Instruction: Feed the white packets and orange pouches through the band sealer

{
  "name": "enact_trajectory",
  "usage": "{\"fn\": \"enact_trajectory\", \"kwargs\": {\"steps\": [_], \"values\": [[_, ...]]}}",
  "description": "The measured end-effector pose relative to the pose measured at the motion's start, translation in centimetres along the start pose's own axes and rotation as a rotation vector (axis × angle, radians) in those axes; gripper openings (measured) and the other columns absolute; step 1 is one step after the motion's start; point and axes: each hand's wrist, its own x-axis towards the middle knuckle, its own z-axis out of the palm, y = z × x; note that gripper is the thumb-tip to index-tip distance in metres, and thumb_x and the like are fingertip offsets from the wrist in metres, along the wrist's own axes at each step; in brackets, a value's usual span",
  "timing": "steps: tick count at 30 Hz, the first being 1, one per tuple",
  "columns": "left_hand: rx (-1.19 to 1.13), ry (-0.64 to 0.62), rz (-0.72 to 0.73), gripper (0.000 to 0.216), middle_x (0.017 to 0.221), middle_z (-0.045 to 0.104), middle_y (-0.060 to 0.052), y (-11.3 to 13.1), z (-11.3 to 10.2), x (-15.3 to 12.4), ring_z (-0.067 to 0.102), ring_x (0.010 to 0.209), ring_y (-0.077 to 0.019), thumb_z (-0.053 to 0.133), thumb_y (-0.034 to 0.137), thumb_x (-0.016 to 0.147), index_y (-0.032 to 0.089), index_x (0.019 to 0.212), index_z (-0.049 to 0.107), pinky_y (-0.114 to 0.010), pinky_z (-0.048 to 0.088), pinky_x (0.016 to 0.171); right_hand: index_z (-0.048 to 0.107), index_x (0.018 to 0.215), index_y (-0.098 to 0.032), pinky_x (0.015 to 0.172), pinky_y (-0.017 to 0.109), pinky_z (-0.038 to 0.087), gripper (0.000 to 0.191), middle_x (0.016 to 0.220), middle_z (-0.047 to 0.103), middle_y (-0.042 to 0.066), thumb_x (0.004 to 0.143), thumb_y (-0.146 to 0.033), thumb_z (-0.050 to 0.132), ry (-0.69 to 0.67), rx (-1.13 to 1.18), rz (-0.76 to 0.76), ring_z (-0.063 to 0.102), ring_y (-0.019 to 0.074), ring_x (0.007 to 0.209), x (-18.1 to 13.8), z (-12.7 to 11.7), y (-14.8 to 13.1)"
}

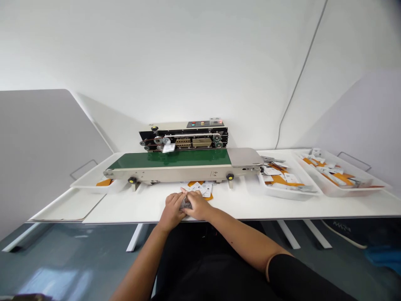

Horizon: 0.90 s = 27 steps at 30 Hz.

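Note:
My left hand (pixel 171 209) and my right hand (pixel 196 205) meet at the front edge of the white table (pixel 282 207). Both have their fingers closed on a small greyish packet (pixel 186 204) held between them; most of it is hidden by the fingers. Just beyond the hands lies a loose heap of small white and orange packets (pixel 200 188). Behind that stands a band sealing machine with a green conveyor belt (pixel 169 159) and a black roller head (pixel 184 140).
Two white trays with several white and orange packets sit at the right (pixel 290 192) (pixel 344 189). At the left, a white tray (pixel 90 180) holds an orange packet, and a flat white tray (pixel 65 205) lies beside it. Grey partitions flank both sides.

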Motion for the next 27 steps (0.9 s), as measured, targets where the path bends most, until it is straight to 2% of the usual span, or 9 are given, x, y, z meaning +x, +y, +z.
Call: {"fn": "enact_trajectory", "kwargs": {"steps": [4,7,9,11,13,15,18,20,27], "values": [[-0.010,-0.008,-0.006,0.072,0.130,0.065,-0.015,0.0,0.2,0.1,0.058,0.120,-0.0351,0.075,0.030,0.083,0.022,0.149,0.047,-0.049,0.041,0.107,0.044,0.154,-0.026,0.102,0.041,0.042,0.070,0.100,0.067,0.004,0.088,-0.015,0.063,0.040,0.004,0.062,0.061,0.0219,0.098,0.6,0.6,0.5],[-0.043,0.054,-0.066,0.069,0.135,0.063,-0.016,0.0,0.0,0.3,0.055,0.126,-0.0366,0.077,0.038,0.084,0.022,0.145,0.050,-0.052,0.039,0.111,0.057,0.145,-0.025,0.100,0.040,0.045,0.056,0.101,0.069,0.006,0.090,-0.015,0.060,0.141,0.028,0.096,0.061,0.0225,0.098,0.3,0.2,1.0],[-0.117,0.119,-0.135,0.056,0.135,0.064,-0.016,-0.1,-0.3,0.5,0.056,0.126,-0.0345,0.070,0.040,0.090,0.021,0.141,0.054,-0.051,0.041,0.111,0.065,0.136,-0.026,0.095,0.037,0.048,0.045,0.099,0.070,0.006,0.092,-0.018,0.058,0.209,0.095,0.139,0.063,0.0221,0.096,-0.2,-0.3,1.2],[-0.233,0.127,-0.218,0.035,0.122,0.070,-0.012,-0.4,-0.6,0.7,0.064,0.113,-0.0292,0.058,0.039,0.098,0.021,0.127,0.064,-0.044,0.050,0.101,0.070,0.126,-0.025,0.089,0.034,0.050,0.037,0.096,0.071,0.005,0.092,-0.021,0.056,0.259,0.186,0.194,0.065,0.0207,0.091,-0.6,-0.7,1.4],[-0.342,0.090,-0.300,0.028,0.105,0.075,-0.009,-0.6,-0.9,0.8,0.069,0.095,-0.0247,0.052,0.040,0.100,0.021,0.108,0.071,-0.037,0.055,0.087,0.071,0.120,-0.023,0.082,0.032,0.051,0.032,0.093,0.070,0.003,0.092,-0.024,0.055,0.287,0.265,0.237,0.065,0.0187,0.084,-1.0,-1.0,1.5],[-0.426,0.070,-0.368,0.029,0.099,0.077,-0.007,-0.8,-1.0,0.8,0.070,0.088,-0.0230,0.054,0.042,0.098,0.021,0.099,0.074,-0.034,0.056,0.081,0.070,0.121,-0.023,0.077,0.029,0.051,0.033,0.086,0.067,0.001,0.092,-0.025,0.054,0.287,0.320,0.251,0.062,0.0163,0.076,-1.3,-1.1,1.5],[-0.536,0.096,-0.452,0.028,0.098,0.078,-0.006,-1.0,-1.0,0.6,0.071,0.089,-0.0230,0.060,0.043,0.093,0.021,0.101,0.074,-0.033,0.056,0.079,0.066,0.129,-0.024,0.070,0.026,0.049,0.041,0.078,0.060,-0.003,0.091,-0.023,0.053,0.235,0.381,0.222,0.057,0.0132,0.066,-1.5,-0.9,1.4],[-0.603,0.108,-0.496,0.028,0.096,0.078,-0.006,-1.1,-1.0,0.5,0.071,0.087,-0.0227,0.064,0.044,0.091,0.020,0.099,0.075,-0.032,0.057,0.077,0.067,0.127,-0.024,0.068,0.025,0.048,0.040,0.075,0.057,-0.004,0.090,-0.022,0.053,0.196,0.400,0.195,0.054,0.0121,0.063,-1.6,-0.9,1.2],[-0.695,0.121,-0.532,0.027,0.090,0.078,-0.005,-1.4,-0.8,0.4,0.072,0.083,-0.0222,0.068,0.045,0.087,0.021,0.094,0.076,-0.031,0.058,0.073,0.066,0.124,-0.024,0.067,0.024,0.048,0.039,0.065,0.052,-0.007,0.086,-0.020,0.057,0.143,0.396,0.178,0.055,0.0117,0.061,-1.8,-1.4,0.7]]}}
